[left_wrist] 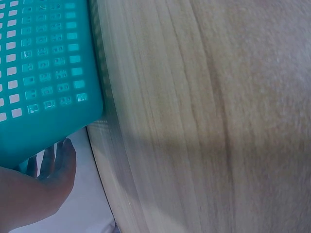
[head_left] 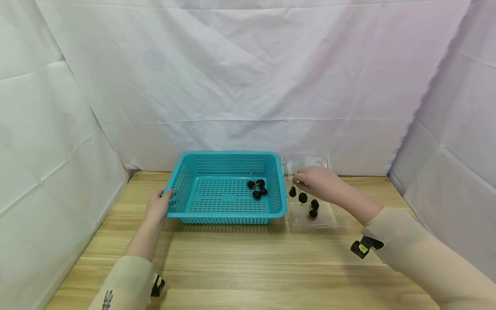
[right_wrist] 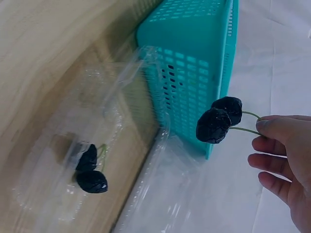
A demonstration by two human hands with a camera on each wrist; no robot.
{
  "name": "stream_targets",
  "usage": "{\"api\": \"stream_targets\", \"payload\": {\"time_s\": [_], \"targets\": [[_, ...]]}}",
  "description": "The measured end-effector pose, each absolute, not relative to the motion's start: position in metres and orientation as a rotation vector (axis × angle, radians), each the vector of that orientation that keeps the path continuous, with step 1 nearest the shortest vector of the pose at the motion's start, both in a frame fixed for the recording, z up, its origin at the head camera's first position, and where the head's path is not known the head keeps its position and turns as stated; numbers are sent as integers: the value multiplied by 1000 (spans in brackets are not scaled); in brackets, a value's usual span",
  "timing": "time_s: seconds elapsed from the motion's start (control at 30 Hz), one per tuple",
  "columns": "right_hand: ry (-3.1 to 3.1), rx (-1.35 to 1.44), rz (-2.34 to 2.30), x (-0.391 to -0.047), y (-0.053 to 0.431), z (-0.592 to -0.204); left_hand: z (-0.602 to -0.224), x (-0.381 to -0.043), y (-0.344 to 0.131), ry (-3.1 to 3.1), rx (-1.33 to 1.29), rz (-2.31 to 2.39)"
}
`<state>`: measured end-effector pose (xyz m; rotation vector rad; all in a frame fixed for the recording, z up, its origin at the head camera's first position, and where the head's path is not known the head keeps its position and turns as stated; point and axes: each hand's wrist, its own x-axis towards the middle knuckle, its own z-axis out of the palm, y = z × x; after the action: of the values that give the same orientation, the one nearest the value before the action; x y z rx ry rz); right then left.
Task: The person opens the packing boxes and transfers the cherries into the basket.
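Note:
A turquoise plastic basket [head_left: 228, 219] with slotted walls stands on the table, several dark cherries [head_left: 257, 194] at the right of its floor. My left hand [head_left: 158, 206] grips its left rim, thumb on top and the other fingers along the outside, as the left wrist view shows. With thumb and forefinger, my right hand [head_left: 319, 183] pinches the thin green stems of two dark cherries [right_wrist: 214, 125], which hang above a clear plastic box [head_left: 294, 218] right of the basket. Two more cherries [right_wrist: 91, 182] joined by green stems lie in that box.
The box's clear lid [head_left: 306, 161] stands folded back behind it, close to the basket's right wall. Wood-grain table [head_left: 240, 267] extends in front. White cloth [head_left: 248, 86] hangs behind and at both sides.

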<state>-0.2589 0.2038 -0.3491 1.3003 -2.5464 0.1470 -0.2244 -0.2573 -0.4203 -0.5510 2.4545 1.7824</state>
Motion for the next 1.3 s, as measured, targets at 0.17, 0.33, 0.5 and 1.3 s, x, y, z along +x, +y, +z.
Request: {"api": "stream_targets", "payload": {"time_s": [0.17, 0.33, 0.5, 1.3], "targets": [[-2514, 1306, 151, -262, 195, -342, -421, -225, -258, 2453, -553, 1781], [-2529, 1299, 128, -263, 187, -335, -421, -226, -259, 2434, -570, 1773], [-2526, 1304, 137, -265, 178, -330, -420, -226, -260, 2421, -572, 1772], [-2532, 1381, 155, -281, 139, -323, -421, -226, -259, 2455, -534, 1773]]}}
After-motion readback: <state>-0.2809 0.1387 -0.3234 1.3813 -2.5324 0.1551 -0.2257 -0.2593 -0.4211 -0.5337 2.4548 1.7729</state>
